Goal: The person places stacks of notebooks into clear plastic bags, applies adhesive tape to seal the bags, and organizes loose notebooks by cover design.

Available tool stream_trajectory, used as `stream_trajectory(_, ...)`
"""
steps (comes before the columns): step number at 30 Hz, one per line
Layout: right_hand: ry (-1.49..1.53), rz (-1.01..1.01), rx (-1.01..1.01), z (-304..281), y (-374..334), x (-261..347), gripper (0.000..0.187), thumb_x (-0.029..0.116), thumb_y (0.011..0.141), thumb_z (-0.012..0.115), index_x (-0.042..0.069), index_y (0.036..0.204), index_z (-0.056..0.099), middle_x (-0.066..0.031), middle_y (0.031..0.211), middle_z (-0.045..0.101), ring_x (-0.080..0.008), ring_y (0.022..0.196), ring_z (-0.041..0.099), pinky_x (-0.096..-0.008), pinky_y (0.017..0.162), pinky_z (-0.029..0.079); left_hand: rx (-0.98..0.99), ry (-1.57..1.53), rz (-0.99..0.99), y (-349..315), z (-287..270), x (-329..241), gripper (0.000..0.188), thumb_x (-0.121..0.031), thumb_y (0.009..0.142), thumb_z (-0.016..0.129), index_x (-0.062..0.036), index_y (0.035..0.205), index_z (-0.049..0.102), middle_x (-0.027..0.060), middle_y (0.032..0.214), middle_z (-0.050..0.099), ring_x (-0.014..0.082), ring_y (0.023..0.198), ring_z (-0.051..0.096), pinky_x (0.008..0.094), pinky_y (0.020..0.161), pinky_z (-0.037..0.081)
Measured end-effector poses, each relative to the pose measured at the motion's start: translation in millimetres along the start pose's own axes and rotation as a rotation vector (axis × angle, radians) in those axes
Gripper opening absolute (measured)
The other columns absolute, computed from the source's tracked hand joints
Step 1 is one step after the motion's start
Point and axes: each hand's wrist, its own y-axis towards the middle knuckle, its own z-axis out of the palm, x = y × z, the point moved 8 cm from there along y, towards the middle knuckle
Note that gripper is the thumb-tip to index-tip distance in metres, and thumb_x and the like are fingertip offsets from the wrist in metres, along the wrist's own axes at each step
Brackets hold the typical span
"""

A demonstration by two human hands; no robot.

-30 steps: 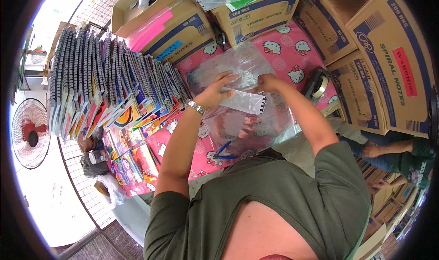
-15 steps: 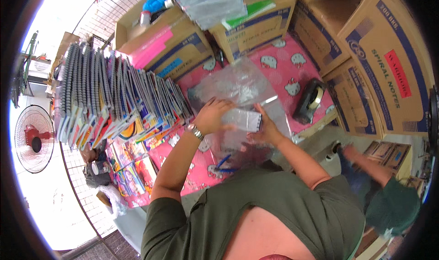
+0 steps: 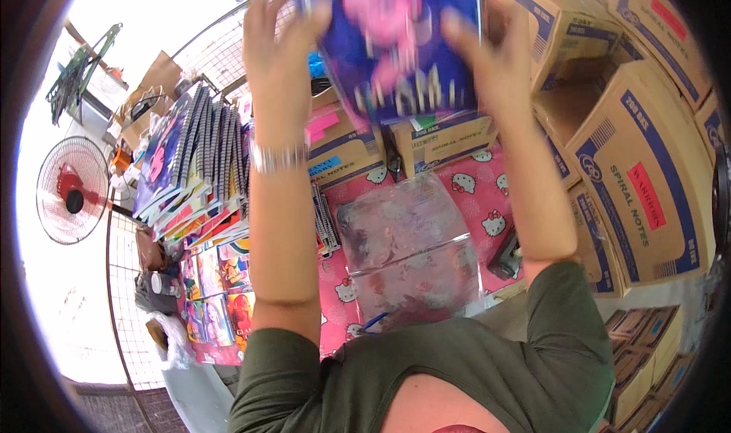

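Both arms reach forward and up, with a notebook [image 3: 396, 52] between my hands at the far edge of the view. Its cover is dark blue and purple with a pink figure, blurred by motion, and its top is cut off. My left hand [image 3: 282, 52] grips its left edge, thumb on the cover. On the opposite edge, my right hand [image 3: 495, 60] holds it the same way. Below, a clear plastic sheet [image 3: 411, 242] lies flat on the pink patterned tablecloth [image 3: 491, 182]. A blue pen [image 3: 375, 321] rests at the sheet's near edge.
Spiral notebooks [image 3: 202, 159] stand in a dense row at left, with colourful notebooks [image 3: 217, 296] lying nearer me. Cardboard boxes [image 3: 445, 143] line the back, and more boxes [image 3: 636, 182] pile up at right. A tape dispenser [image 3: 505, 256] sits by the right edge. A fan [image 3: 72, 191] is far left.
My hands have risen from over the plastic sheet to the back, lifting the notebook, whose cover now faces me. The view has shifted, and the person at right has left it.
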Motion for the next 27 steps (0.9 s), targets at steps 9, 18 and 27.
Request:
stream_trajectory(9,-0.044,0.749,0.566,67.8,149.9,-122.9,0.035,0.04,0.096,0.051,0.008,0.099,0.064,-0.0081,0.099,0.068,-0.0237,0.087,0.062,-0.0445,0.077,0.048,0.245,-0.474,-0.824,87.7,47.6,148.7,0.031,-0.03,0.091,0.054,-0.0053,0.107,0.061,0.0122,0.096,0.068,0.0262,0.086,0.066,0.0438,0.078,0.055)
stream_trajectory(18,0.112,0.751,0.323,63.9,183.1,-157.1,0.032,0.036,0.094,0.045,0.014,0.077,0.059,-0.0052,0.066,0.061,-0.0227,0.058,0.055,-0.0408,0.06,0.046,0.157,-0.34,-0.917,104.5,61.7,172.2,0.051,-0.055,0.092,0.046,-0.0085,0.104,0.063,0.0162,0.096,0.067,0.0309,0.091,0.064,0.0519,0.082,0.05)
stream_trajectory(27,0.136,0.434,0.064,-35.1,32.5,-155.3,0.058,0.044,0.095,0.051,0.008,0.14,0.044,-0.0105,0.141,0.048,-0.0213,0.134,0.039,-0.0391,0.11,0.026,0.244,-0.098,-0.544,-73.0,-8.8,35.8,0.024,-0.021,0.086,0.06,-0.0029,0.1,0.066,0.0106,0.095,0.065,0.0197,0.088,0.063,0.0317,0.072,0.05)
